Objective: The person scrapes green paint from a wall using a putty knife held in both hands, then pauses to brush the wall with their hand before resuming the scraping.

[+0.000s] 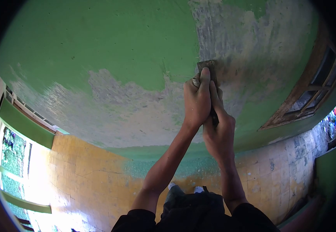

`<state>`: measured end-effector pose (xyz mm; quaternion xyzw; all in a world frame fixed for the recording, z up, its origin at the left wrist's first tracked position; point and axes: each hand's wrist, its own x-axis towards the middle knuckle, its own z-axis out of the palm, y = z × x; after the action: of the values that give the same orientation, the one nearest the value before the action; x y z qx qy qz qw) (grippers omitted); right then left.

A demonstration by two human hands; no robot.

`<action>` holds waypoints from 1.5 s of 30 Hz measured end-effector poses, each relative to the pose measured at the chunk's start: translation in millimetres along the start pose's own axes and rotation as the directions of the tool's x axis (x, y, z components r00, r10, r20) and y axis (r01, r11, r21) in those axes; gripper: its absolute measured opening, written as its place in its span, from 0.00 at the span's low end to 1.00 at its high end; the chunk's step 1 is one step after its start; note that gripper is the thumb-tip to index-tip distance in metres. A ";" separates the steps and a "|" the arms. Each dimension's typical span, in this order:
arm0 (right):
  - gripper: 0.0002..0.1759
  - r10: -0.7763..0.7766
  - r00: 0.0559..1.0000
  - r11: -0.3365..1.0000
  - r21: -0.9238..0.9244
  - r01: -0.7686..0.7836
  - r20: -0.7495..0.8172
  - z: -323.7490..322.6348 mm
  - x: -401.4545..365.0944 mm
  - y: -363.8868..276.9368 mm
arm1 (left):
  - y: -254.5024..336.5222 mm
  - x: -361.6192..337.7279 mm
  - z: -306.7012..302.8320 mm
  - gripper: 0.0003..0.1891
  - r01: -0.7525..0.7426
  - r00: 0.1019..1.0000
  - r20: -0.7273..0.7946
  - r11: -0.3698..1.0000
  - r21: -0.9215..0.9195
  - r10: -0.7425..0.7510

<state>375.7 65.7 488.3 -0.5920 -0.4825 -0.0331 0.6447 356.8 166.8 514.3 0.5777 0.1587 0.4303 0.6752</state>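
Note:
Both of my hands grip one scraper [206, 64], whose dark, worn blade lies against the wall where green paint meets a bared grey strip. My left hand [197, 101] is closed around its upper part, thumb stretched along the blade. Lower and to the right, my right hand [220, 129] wraps the handle, with a bit of dark handle showing between the hands. Green paint [110, 42] still covers the wall's upper left. Rough grey and whitish patches [253, 42] spread at the upper right and along the lower wall.
A wooden-framed window [305, 96] is set in the wall at right. Below runs a yellow tiled floor [94, 166], dusted with green flakes [168, 168] along the wall's foot. Bright openings with green rails [26, 203] stand at left. My feet [198, 189] are close to the wall.

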 end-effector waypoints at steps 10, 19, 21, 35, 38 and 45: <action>0.35 -0.035 0.999 0.998 -0.054 0.035 -0.006 -3.5 5.4 -7.5 | 9.9 -3.7 8.2 0.26 0.017 1.000 -0.021 0.996 -0.089 -0.019; 0.35 -0.027 1.000 0.997 -0.073 0.026 -0.015 -2.3 0.6 1.3 | -3.4 -5.5 6.4 0.24 -0.014 0.998 -0.056 1.000 -0.021 0.012; 0.35 -0.093 0.995 0.989 -0.119 0.088 -0.031 -2.1 4.5 5.7 | -1.0 2.2 4.3 0.24 -0.037 0.998 -0.051 0.999 0.002 0.037; 0.35 -0.018 1.000 0.999 -0.033 0.018 -0.011 -7.4 2.0 -3.5 | 10.2 0.4 10.6 0.25 -0.029 0.998 -0.057 1.000 -0.012 0.028; 0.35 0.010 1.000 0.998 -0.058 -0.010 0.004 -7.8 6.8 -8.5 | 4.0 3.2 9.8 0.25 -0.039 0.997 -0.069 0.999 -0.006 0.039; 0.35 -0.080 0.996 0.994 -0.072 0.078 -0.026 -9.9 15.9 -15.1 | 15.7 5.4 18.6 0.25 -0.037 0.997 -0.066 0.994 -0.100 0.031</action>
<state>380.6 61.8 511.5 -0.5943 -0.4949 -0.0842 0.6283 366.9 158.3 535.4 0.5311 0.1485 0.4675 0.6909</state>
